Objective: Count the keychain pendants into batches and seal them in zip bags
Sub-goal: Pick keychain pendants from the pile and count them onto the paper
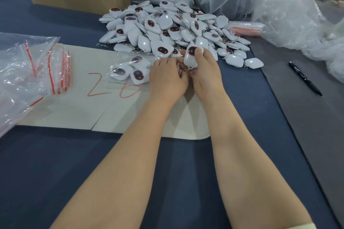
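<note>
Your right hand (202, 74) pinches one pendant (191, 57), thumb on its face, right beside your left hand (167, 80), whose bent fingers sit at the mouth of the bag (128, 69); whether they grip it, I can't tell. That bag, part-filled, lies on the card (74, 113), the pile (175, 28) just behind, spare bags (28, 65) off left on the desk (55, 173).

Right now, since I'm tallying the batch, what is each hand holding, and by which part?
The right hand pinches one pendant by its sides, thumb on its right edge. The left hand seems to hold the zip bag at its mouth.
</note>
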A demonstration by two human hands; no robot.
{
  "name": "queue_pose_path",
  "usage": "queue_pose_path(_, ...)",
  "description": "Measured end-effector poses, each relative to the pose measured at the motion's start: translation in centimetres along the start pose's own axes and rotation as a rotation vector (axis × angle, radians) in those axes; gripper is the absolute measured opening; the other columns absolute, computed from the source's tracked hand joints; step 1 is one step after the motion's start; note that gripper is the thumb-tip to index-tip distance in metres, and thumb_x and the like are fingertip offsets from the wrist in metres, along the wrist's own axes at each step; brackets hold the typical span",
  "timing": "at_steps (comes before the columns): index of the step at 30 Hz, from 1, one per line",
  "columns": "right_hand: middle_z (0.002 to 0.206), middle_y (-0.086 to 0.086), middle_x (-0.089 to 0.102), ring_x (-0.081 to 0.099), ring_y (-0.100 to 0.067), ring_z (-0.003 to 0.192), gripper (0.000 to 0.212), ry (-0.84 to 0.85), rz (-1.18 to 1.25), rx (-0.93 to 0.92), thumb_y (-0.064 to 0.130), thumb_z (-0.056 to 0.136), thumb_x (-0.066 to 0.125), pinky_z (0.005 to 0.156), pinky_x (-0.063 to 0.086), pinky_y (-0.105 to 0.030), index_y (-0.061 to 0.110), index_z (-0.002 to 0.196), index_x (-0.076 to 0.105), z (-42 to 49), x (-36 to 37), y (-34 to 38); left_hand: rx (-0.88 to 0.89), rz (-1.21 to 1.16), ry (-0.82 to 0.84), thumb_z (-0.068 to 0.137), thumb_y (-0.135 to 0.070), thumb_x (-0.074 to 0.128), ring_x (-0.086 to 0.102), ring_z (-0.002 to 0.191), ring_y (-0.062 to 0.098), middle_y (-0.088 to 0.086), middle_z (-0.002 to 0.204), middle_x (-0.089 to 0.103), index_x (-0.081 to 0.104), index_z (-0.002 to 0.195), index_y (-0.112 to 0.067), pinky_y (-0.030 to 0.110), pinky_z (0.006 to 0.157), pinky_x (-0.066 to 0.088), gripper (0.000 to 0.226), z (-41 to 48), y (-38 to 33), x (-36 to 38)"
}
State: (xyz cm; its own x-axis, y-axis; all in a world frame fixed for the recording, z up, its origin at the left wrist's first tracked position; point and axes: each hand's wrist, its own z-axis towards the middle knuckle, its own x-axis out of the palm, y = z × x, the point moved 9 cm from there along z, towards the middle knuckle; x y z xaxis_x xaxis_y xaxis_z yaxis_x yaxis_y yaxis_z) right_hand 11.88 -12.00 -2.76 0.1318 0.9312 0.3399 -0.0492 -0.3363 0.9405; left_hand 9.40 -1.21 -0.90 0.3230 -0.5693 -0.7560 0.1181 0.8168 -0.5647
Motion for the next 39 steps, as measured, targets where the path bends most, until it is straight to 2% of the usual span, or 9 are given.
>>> queue_pose_path(3, 0.088, -0.009, 0.063, 0.063, -0.020, 0.071, 0.020, -0.012, 0.061, 0.019, 0.008, 0.103, 0.037, 0.064, 0.054, -0.024, 0.011, 0.096, 0.055, 0.0, -0.2, 0.0, -0.004, -0.018, -0.009, 0.087, -0.020, 0.049, 0.046, 0.113, 0.031, 0.013, 0.115, 0.060, 0.058, 0.111, -0.005, 0.035, 0.092, 0.033, 0.029, 0.0, -0.1, -0.2)
queue_pose_path(10, 0.097, -0.013, 0.064, 0.066, -0.016, 0.078, 0.018, 0.056, -0.033, -0.012, -0.006, 0.097, 0.043, 0.071, 0.055, -0.021, 0.006, 0.105, 0.054, -0.4, 0.3, 0.2, -0.061, -0.117, -0.066, 0.090, -0.020, 0.048, 0.051, 0.109, 0.031, 0.015, 0.110, 0.064, 0.063, 0.108, -0.005, 0.037, 0.088, 0.041, 0.028, -0.2, 0.1, -1.0)
queue_pose_path(18, 0.097, -0.008, 0.063, 0.057, -0.014, 0.083, 0.005, -0.044, -0.308, -0.137, 0.012, 0.096, 0.054, 0.081, 0.048, -0.035, 0.015, 0.098, 0.052, -0.9, 0.3, 2.4, -0.055, 0.139, -0.076, 0.090, -0.029, 0.052, 0.047, 0.112, 0.033, 0.010, 0.121, 0.051, 0.057, 0.115, -0.012, 0.039, 0.087, 0.037, 0.030, -0.2, -0.1, -1.6)
queue_pose_path(21, 0.093, -0.001, 0.061, 0.049, -0.007, 0.076, 0.005, -0.064, -0.434, -0.253, 0.019, 0.092, 0.060, 0.076, 0.044, -0.025, 0.020, 0.096, 0.058, -1.4, 0.9, 4.3, -0.089, 0.035, -0.038, 0.090, -0.023, 0.050, 0.055, 0.102, 0.035, 0.011, 0.112, 0.058, 0.053, 0.114, -0.012, 0.039, 0.077, 0.042, 0.027, -0.3, 0.2, -1.5)
queue_pose_path(24, 0.103, -0.010, 0.065, 0.054, -0.012, 0.078, 0.024, -0.065, -0.449, -0.271, 0.023, 0.090, 0.064, 0.079, 0.051, -0.032, 0.015, 0.112, 0.060, -1.8, 1.7, 5.1, -0.098, -0.039, -0.064, 0.088, -0.020, 0.049, 0.058, 0.095, 0.035, 0.012, 0.102, 0.064, 0.055, 0.105, -0.009, 0.039, 0.075, 0.046, 0.021, -0.5, 0.4, -2.0)
queue_pose_path(27, 0.084, -0.005, 0.064, 0.064, -0.015, 0.069, 0.026, -0.045, -0.401, -0.210, 0.016, 0.089, 0.065, 0.075, 0.055, -0.031, 0.018, 0.109, 0.049, -2.0, 2.4, 4.6, -0.159, -0.154, -0.102, 0.086, -0.019, 0.051, 0.058, 0.089, 0.032, 0.011, 0.095, 0.065, 0.058, 0.094, -0.008, 0.035, 0.074, 0.046, 0.015, -0.3, 1.0, -2.5)
queue_pose_path(31, 0.089, -0.013, 0.065, 0.067, -0.033, 0.085, 0.038, -0.099, -0.665, -0.150, 0.017, 0.086, 0.067, 0.079, 0.050, -0.038, 0.014, 0.105, 0.035, -1.9, 1.5, 3.2, -0.301, -0.372, -0.193, 0.084, -0.017, 0.055, 0.060, 0.084, 0.023, 0.002, 0.084, 0.066, 0.059, 0.085, -0.014, 0.029, 0.070, 0.044, 0.005, -0.2, 2.8, -3.4)
queue_pose_path(34, 0.092, -0.009, 0.066, 0.063, -0.025, 0.088, 0.028, -0.039, -0.863, -0.152, 0.022, 0.085, 0.069, 0.075, 0.046, -0.030, 0.013, 0.098, 0.046, -1.7, 1.8, 3.1, -0.316, -0.457, -0.272, 0.084, -0.017, 0.057, 0.059, 0.079, 0.018, -0.008, 0.073, 0.059, 0.057, 0.083, -0.016, 0.026, 0.070, 0.044, 0.001, -0.3, 3.0, -4.2)
queue_pose_path(39, 0.074, -0.016, 0.064, 0.061, -0.036, 0.078, 0.020, 0.218, -1.018, -0.112, 0.008, 0.089, 0.051, 0.083, 0.053, -0.049, 0.000, 0.082, 0.067, -1.7, 3.5, 2.3, -0.105, -0.428, -0.368, 0.082, -0.016, 0.057, 0.051, 0.068, 0.014, -0.007, 0.068, 0.055, 0.056, 0.081, -0.017, 0.024, 0.061, 0.036, 0.002, -0.6, 0.6, -5.5)
